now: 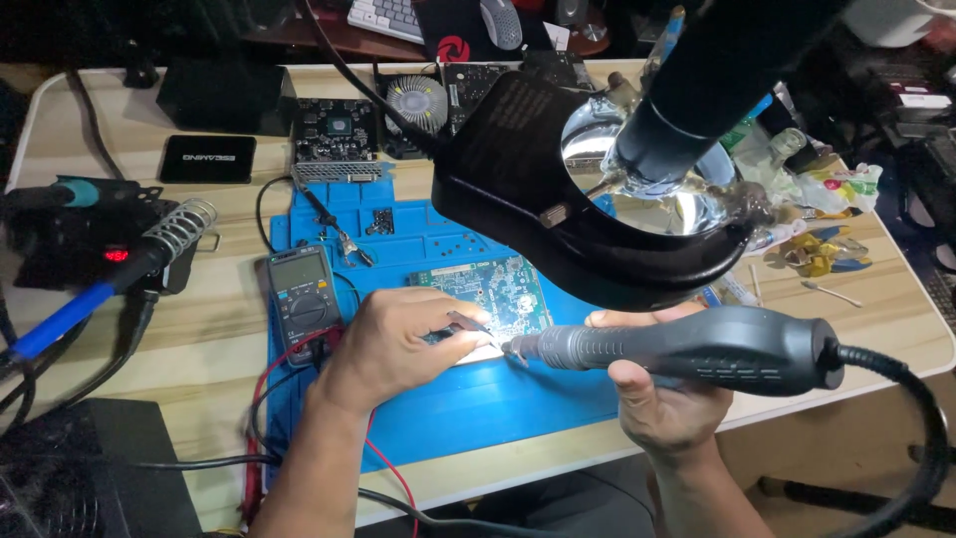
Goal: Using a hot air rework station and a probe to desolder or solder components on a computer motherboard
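Soldering iron (pixel 110 279) in stand at desk (pixel 214 329) left edge; multimeter (pixel 304 299) on blue mat (pixel 478 403). Left hand (pixel 393 344) pinching tweezers (pixel 473 327) over circuit board (pixel 493 294), mat centre. Right hand (pixel 662 399) clamped around rotary tool (pixel 687 349), tip beside board. Magnifier lamp (pixel 597 189) overhead.

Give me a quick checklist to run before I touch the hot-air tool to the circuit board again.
1. Right hand grips the hot-air tool firmly: ok.
2. Nozzle tip aimed at the circuit board edge: ok.
3. Left hand holds tweezers at the work spot: ok.
4. Board lies on the blue mat: ok.
5. Fingers of the left hand away from the nozzle: not ok, they sit close beside it.
6. Part under the tip: cannot tell, too small to see.
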